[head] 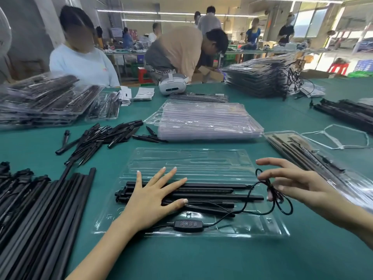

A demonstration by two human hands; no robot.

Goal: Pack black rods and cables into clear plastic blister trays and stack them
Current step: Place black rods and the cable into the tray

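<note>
An open clear blister tray (187, 158) lies on the green table in front of me. Several black rods (212, 191) lie in its near half. My left hand (153, 197) presses flat on the rods with straight, spread fingers. A black cable (248, 201) runs from a small control box (188, 225) at the tray's front edge up to a tied coil (272, 190) at the tray's right end. My right hand (294, 184) pinches that coil, its other fingers spread.
A pile of empty clear trays (205, 120) sits behind the open one. Loose black rods lie at the left (40, 209) and centre left (101, 136). A packed tray (314, 158) lies right. Packed stacks stand far left (44, 100) and far right (260, 77). People work across the table.
</note>
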